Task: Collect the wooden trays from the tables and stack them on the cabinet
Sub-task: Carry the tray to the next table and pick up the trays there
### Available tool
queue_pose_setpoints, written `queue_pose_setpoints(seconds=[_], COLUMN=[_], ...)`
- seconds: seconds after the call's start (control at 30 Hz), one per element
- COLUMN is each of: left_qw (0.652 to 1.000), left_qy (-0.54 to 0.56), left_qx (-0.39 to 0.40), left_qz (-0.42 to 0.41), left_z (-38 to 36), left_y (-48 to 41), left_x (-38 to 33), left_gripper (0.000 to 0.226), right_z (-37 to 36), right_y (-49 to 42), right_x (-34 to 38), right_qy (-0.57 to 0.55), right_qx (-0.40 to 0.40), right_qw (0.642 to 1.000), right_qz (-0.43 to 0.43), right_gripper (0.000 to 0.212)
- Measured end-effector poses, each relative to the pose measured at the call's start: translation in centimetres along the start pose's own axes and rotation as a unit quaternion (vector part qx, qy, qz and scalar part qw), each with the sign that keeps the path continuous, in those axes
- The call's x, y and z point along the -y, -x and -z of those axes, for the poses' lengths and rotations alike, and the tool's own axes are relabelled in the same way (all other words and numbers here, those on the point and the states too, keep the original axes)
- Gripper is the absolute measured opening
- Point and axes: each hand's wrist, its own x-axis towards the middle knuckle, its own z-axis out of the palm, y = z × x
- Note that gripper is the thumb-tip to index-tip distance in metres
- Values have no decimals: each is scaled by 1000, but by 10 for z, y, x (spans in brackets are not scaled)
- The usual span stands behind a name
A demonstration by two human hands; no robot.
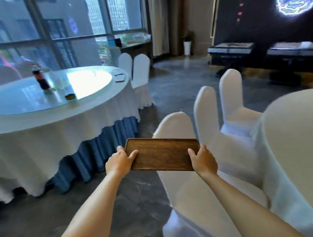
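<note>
I hold a dark brown wooden tray (161, 153) level in front of me, above the floor and the seat of a white-covered chair. My left hand (120, 160) grips its left end with the thumb on top. My right hand (203, 160) grips its right end the same way. The tray carries nothing. A dark cabinet (136, 47) stands far back by the window with several flat pale items on top, too blurred to name.
A round table (29, 118) with white cloth and blue skirt fills the left; a cola bottle (41, 80) and small items sit on its glass turntable. White-covered chairs (177, 131) crowd the right. Dark floor runs between them toward the back.
</note>
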Motion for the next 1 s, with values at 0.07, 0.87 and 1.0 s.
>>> queue_pose_setpoints(seconds=[0.07,0.87,1.0], left_qw=[1000,994,996], left_qy=[8,-15,-6], left_qx=[-14,-42,-30], left_qz=[18,101,86], left_z=[18,60,48], left_y=[-19,-433,-520], left_x=[36,175,164], left_gripper=[54,56,56], right_z=[-29,-297,-318], right_y=[0,-291,-359], right_x=[35,304,329], right_qy=[2,-45,-44], right_qx=[16,74,55], right_qw=[1000,993,996], right_qz=[23,77,53], right_gripper=[46,52,54])
